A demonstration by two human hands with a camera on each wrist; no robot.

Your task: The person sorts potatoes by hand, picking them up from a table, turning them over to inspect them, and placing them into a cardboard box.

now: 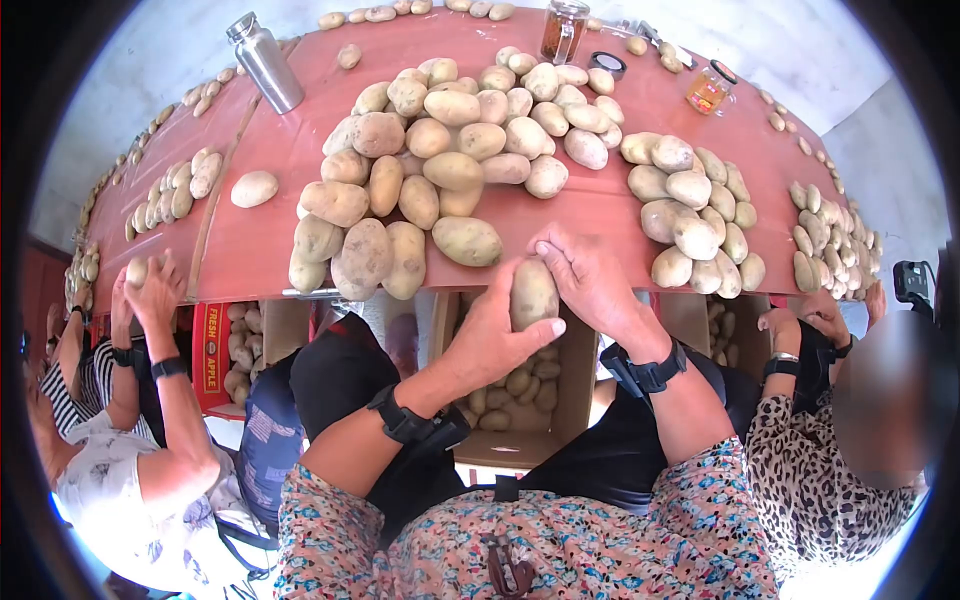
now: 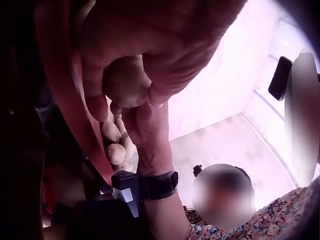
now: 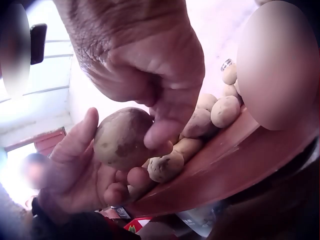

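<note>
In the head view my left hand (image 1: 490, 335) holds a brownish potato (image 1: 534, 295) upright, thumb along its lower side and fingers behind it. My right hand (image 1: 590, 280) is at the potato's upper end, its fingers curled and the thumb against the skin. From the right wrist view, the right thumb (image 3: 162, 132) presses the side of the potato (image 3: 122, 140), which shows darker patches. The left hand (image 3: 75, 170) cups it from below there. Straight ahead on the red table (image 1: 290, 160) lies a large heap of potatoes (image 1: 450, 150).
Below the table edge stands a cardboard box (image 1: 570, 400) with potatoes inside. More potatoes (image 1: 695, 215) are piled to the right. A metal bottle (image 1: 265, 62), a glass jar (image 1: 564, 30) and a second jar (image 1: 708, 88) stand farther back. People sit close on both sides.
</note>
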